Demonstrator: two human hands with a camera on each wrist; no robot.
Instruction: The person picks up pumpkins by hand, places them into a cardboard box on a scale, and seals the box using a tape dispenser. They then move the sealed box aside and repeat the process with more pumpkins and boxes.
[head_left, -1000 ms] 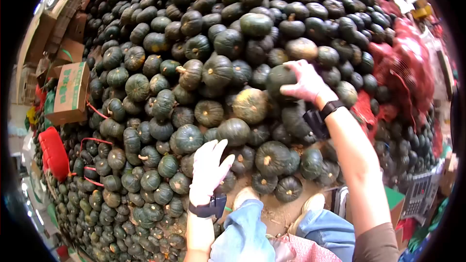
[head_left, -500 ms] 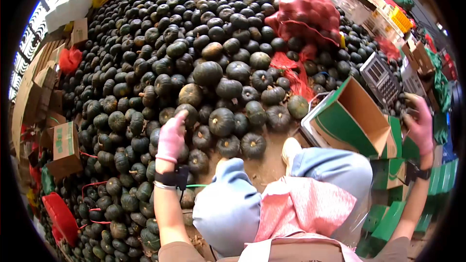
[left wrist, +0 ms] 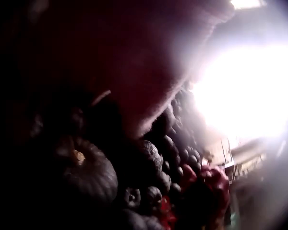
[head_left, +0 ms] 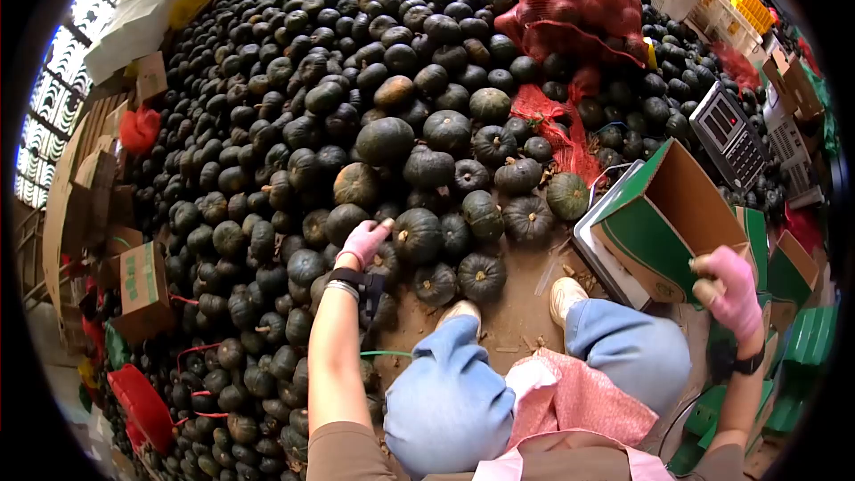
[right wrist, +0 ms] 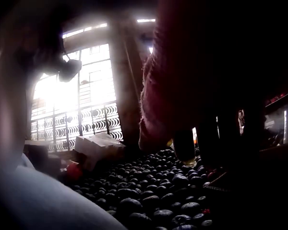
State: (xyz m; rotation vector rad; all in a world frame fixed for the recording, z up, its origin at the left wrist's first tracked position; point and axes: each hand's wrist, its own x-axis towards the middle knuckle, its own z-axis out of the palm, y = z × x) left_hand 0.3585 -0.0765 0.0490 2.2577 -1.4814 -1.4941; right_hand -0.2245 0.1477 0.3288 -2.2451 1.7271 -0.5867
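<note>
Dark green pumpkins lie in a great heap before the person. In the head view the left hand [head_left: 363, 245], in a pink glove, reaches over the near edge of the heap. Its fingers are extended beside a ribbed pumpkin [head_left: 417, 235] and overlap smaller ones. The left wrist view shows the dark glove close above a pumpkin with a pale stem [left wrist: 89, 167]. At the right, the gloved right hand [head_left: 732, 292] hangs loosely curled by the near corner of an open green and brown cardboard box [head_left: 637, 230]. Nothing shows in its fingers.
The box sits on a scale platform [head_left: 598, 254], with a scale display [head_left: 730, 135] behind it. A red net sack [head_left: 579, 4] rests on the heap. More green boxes [head_left: 802, 343] stand at the right, and a red plastic tub [head_left: 141, 405] lies at the left.
The right hand leaves a pumpkin on the heap, swings right past the box, then comes back toward its near corner. The left hand moves right along the near pumpkins. The view has turned rightward.
</note>
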